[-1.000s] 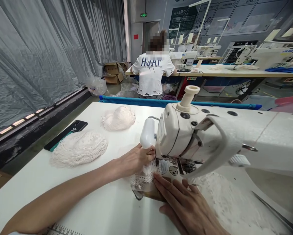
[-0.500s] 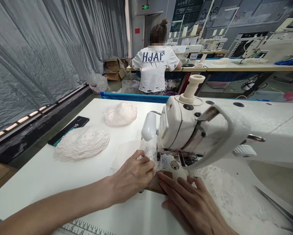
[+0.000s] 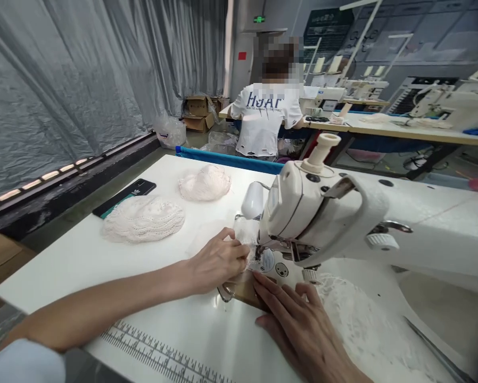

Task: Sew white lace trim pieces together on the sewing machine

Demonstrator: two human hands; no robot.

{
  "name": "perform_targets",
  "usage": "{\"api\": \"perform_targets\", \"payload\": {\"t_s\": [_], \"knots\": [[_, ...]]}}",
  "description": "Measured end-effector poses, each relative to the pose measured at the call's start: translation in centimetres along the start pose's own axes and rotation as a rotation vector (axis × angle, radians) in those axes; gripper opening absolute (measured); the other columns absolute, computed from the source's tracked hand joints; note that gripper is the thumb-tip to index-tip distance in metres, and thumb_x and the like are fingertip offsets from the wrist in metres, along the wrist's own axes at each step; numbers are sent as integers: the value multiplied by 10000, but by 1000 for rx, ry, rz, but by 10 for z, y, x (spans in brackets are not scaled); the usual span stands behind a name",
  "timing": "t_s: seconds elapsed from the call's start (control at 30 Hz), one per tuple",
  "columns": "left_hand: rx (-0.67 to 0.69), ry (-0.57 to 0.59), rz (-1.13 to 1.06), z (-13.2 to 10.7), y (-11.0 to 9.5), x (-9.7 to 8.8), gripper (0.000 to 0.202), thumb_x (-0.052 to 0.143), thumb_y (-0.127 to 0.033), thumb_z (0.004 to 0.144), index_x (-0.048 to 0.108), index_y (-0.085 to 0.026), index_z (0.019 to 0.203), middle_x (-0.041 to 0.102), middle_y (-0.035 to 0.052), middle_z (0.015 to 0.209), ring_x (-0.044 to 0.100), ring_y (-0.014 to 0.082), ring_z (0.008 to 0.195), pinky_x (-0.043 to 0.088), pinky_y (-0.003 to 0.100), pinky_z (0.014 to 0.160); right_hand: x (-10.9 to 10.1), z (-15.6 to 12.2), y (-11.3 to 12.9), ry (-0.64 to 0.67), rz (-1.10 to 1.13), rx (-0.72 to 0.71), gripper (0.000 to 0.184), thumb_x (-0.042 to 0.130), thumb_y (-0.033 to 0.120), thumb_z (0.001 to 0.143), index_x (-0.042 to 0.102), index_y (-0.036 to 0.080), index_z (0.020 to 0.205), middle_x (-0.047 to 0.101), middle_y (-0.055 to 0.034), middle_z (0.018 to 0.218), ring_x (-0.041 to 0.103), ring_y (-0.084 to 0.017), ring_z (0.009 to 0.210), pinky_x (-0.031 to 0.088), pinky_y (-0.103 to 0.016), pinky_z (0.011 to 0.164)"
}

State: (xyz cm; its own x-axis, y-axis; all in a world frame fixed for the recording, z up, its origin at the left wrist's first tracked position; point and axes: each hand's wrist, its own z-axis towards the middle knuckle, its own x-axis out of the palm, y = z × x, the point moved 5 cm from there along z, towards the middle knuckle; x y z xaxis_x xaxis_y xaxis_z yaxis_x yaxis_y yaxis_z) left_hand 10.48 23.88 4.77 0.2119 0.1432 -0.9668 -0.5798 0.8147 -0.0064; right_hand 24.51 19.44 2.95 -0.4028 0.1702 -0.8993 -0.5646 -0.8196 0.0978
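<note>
The sewing machine (image 3: pixel 295 207) has its presser foot (image 3: pixel 258 252) down by a strip of white lace fabric (image 3: pixel 247 232). Left of the foot, my left hand (image 3: pixel 223 259) is closed, its fingers pinching the lace's near edge. My right hand (image 3: pixel 293 314) lies flat in front of the foot, fingers stretched out, fingertips on a tan plate (image 3: pixel 242 291) close to the lace. It grips nothing that I can see. Beside it on the right spreads a heap of white lace (image 3: pixel 359 319).
Left on the table lie a stack of lace pieces (image 3: pixel 143 219), a pale lace bundle (image 3: pixel 205 183) and a dark phone-like box (image 3: pixel 141 187). Tweezers or scissors (image 3: pixel 434 343) rest at right. A ruler marking (image 3: pixel 163 354) runs along the front. A co-worker (image 3: pixel 265 117) sits ahead.
The view has tilted and shifted, so the table appears rotated. Both hands stay close to the presser foot, the left still pinching lace and the right still flat.
</note>
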Motion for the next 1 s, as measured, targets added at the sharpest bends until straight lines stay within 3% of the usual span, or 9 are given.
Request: {"api": "perform_targets", "payload": {"t_s": [0.27,0.5,0.63,0.73,0.83,0.93,1.0], "knots": [[-71,4,38,6,19,6,261,408,-106,917,590,-151,735,629,2,868,526,100,714,326,324,820,4,-3,-1,17,-58,-70,333,384,290,961,510,114,1214,554,-137,1272,615,-216,925,330,-358,753],[-192,69,130,-12,-10,9,194,450,-115,880,593,-120,747,605,72,864,516,184,747,361,288,554,-3,4,-3,-1,53,-29,263,409,243,947,544,139,1147,625,-116,1173,638,-188,845,368,-357,738],[-331,125,-26,-17,-13,-1,252,444,-142,895,619,-136,713,590,42,710,520,154,662,356,262,538,-7,5,-8,-56,147,-15,215,391,205,949,563,160,1069,673,-99,1062,638,-184,815,388,-358,730],[-491,163,-137,-9,9,-8,128,593,-230,830,638,-140,909,610,67,927,545,200,862,392,289,670,-10,5,-8,-23,226,11,196,381,211,954,555,186,1040,676,-87,1031,632,-179,793,417,-344,703],[-641,326,-321,-7,26,-2,424,737,-325,677,597,-175,1048,599,60,965,542,237,894,382,285,667,-14,7,-3,79,315,91,197,388,245,949,514,223,1099,656,-71,1036,622,-187,825,449,-344,713],[-696,353,-364,-14,25,-5,336,678,-363,708,615,-155,965,608,50,852,552,224,809,362,258,599,-15,14,8,109,410,247,301,490,337,891,453,221,1166,624,-78,1014,609,-208,825,487,-347,690],[-669,336,-492,-24,12,-12,269,606,-395,762,632,-157,885,601,25,784,542,175,726,344,230,554,-12,21,16,83,516,350,435,575,382,819,422,205,1185,598,-87,1021,599,-215,830,503,-343,685]]}}
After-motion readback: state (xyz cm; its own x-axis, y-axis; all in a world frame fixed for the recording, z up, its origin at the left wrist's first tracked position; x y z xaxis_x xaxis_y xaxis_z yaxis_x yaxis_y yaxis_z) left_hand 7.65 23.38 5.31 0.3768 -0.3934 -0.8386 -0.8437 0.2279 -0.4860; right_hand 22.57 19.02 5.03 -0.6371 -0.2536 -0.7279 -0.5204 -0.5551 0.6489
